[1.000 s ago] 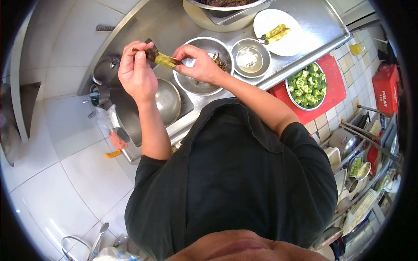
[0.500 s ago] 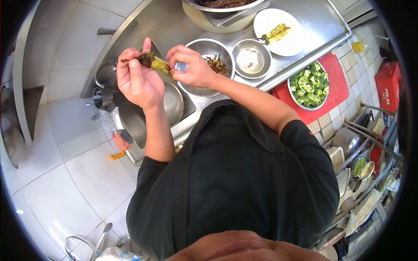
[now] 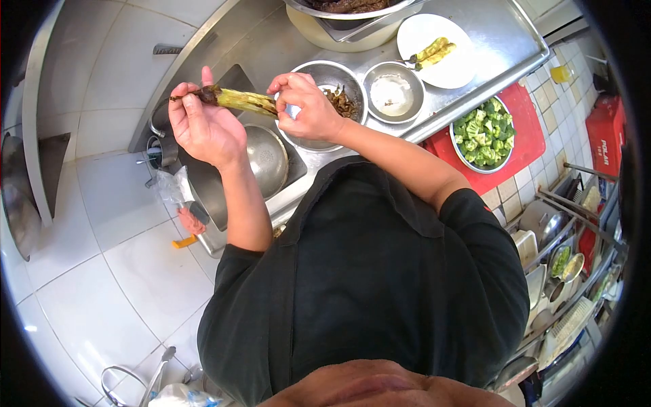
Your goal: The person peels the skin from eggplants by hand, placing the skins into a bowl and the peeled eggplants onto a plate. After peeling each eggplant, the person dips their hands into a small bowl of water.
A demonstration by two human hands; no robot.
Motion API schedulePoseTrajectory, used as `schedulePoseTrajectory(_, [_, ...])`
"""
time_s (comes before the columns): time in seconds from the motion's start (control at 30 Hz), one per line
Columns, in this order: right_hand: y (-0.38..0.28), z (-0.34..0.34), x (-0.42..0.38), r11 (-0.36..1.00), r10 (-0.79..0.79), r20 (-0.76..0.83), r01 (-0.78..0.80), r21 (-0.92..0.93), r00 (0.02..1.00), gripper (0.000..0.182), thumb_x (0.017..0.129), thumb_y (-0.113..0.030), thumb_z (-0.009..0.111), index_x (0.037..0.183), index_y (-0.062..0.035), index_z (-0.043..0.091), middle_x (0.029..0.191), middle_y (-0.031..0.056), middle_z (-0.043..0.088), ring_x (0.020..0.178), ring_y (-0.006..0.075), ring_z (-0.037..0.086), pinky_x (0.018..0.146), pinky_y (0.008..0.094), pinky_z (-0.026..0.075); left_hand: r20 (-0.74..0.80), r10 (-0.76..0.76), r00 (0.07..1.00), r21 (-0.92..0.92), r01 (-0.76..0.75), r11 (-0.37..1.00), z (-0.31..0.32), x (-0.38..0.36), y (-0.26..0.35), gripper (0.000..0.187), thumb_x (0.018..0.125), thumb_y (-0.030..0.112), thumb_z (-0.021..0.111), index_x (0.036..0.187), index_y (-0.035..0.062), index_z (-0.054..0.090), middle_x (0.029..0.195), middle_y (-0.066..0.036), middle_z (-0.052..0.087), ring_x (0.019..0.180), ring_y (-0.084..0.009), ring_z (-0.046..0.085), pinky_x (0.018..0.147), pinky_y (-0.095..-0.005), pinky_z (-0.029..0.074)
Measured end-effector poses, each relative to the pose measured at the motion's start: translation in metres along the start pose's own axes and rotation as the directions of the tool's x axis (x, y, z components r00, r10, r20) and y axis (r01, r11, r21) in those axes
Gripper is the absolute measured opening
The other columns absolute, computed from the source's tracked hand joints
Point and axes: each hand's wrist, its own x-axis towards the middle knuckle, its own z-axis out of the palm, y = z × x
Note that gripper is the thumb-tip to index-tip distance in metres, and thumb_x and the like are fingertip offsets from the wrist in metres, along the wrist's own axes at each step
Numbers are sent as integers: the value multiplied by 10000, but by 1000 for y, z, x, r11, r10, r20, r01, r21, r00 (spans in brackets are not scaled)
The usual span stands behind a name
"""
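Observation:
A roasted eggplant (image 3: 245,101), pale green flesh with a dark stem end, stretches between my two hands. My left hand (image 3: 207,129), palm up, is closed on its dark stem end. At the other end, the fingers of my right hand (image 3: 308,107) pinch the pale tip. Below my right hand, a steel bowl (image 3: 305,141) holds brown, charred peel scraps (image 3: 341,102). Beside it stands a smaller steel bowl (image 3: 395,90) with a little liquid. Two peeled eggplants (image 3: 434,53) lie on a white plate (image 3: 441,76).
A bowl of broccoli (image 3: 483,132) rests on a red board (image 3: 532,141) to the right. A colander (image 3: 266,159) sits in the sink at left. A large bowl of dark food (image 3: 349,5) stands at the back of the steel counter (image 3: 488,51).
My hands have moved apart, my left one shifting left. More of the eggplant's pale flesh shows between them, and it lies straighter.

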Motion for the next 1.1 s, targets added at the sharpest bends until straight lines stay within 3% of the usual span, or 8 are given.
schedulePoseTrajectory(0.3, [40, -9, -37, 973, 223, 21, -224, 60, 975, 79, 698, -58, 648, 742, -38, 586, 1009, 123, 618, 986, 300, 606, 887, 389, 464, -22, -2, 1000, 46, 3, 999, -9, 13, 4, 128, 988, 19, 503, 1078, 8, 594, 1009, -78, 619, 979, -156, 598, 1087, -532, 416])
schedulePoseTrajectory(0.43, [69, -17, -62, 927, 320, 110, -287, -242, 941, 113, 745, -132, 637, 731, -20, 627, 902, 152, 658, 956, 327, 629, 861, 440, 468, -7, -1, 1000, 14, 1, 1000, -14, 17, 4, 147, 985, 4, 503, 1082, -18, 611, 1033, -88, 628, 991, -166, 599, 1068, -455, 443])
schedulePoseTrajectory(0.53, [81, -21, -71, 766, 504, 352, -219, -604, 789, 144, 765, -156, 605, 803, -58, 703, 927, 127, 698, 941, 312, 645, 948, 478, 422, -17, -5, 1000, 90, 6, 996, -14, 16, 3, 155, 977, -6, 516, 1093, -25, 618, 1054, -95, 633, 987, -173, 603, 1020, -399, 469])
schedulePoseTrajectory(0.67, [95, -12, -78, 699, 521, 382, -125, -704, 763, 175, 780, -173, 608, 878, -97, 732, 918, 133, 715, 981, 281, 654, 1009, 533, 368, 12, -4, 1000, 161, 2, 987, -22, 19, 3, 168, 965, -31, 523, 1104, -44, 618, 1068, -113, 647, 992, -178, 616, 958, -341, 481])
schedulePoseTrajectory(0.77, [72, -25, -61, 639, 608, 361, -166, -751, 707, 217, 779, -132, 609, 956, -102, 732, 892, 149, 717, 1009, 279, 656, 1073, 535, 329, -26, -92, 995, 118, 94, 989, -23, 14, 2, 171, 958, -39, 528, 1102, -66, 618, 1062, -129, 660, 977, -184, 631, 927, -308, 488])
schedulePoseTrajectory(0.87, [87, -34, -75, 833, 174, 152, -63, -549, 973, 188, 769, -126, 623, 911, -102, 745, 880, 121, 720, 918, 300, 668, 972, 483, 426, -3, -68, 998, 166, 67, 984, -20, 10, 1, 177, 956, -39, 537, 1107, -58, 628, 1069, -122, 663, 971, -172, 629, 911, -289, 481])
schedulePoseTrajectory(1.0, [79, -75, -73, 809, 297, 60, -218, -546, 953, 108, 748, -116, 636, 784, -74, 729, 846, 119, 706, 859, 318, 658, 793, 464, 510, 30, -81, 996, 172, 75, 982, -18, 6, -3, 178, 956, -44, 537, 1098, -53, 645, 1073, -107, 662, 990, -146, 602, 916, -279, 457])
schedulePoseTrajectory(1.1, [94, -111, -95, 445, 500, -19, -275, -852, 866, 139, 769, -144, 621, 816, -82, 736, 831, 119, 674, 858, 302, 643, 793, 467, 483, 37, -73, 997, 196, 64, 979, -16, 3, -3, 181, 947, -47, 546, 1094, -53, 652, 1073, -87, 657, 988, -139, 587, 923, -275, 446])
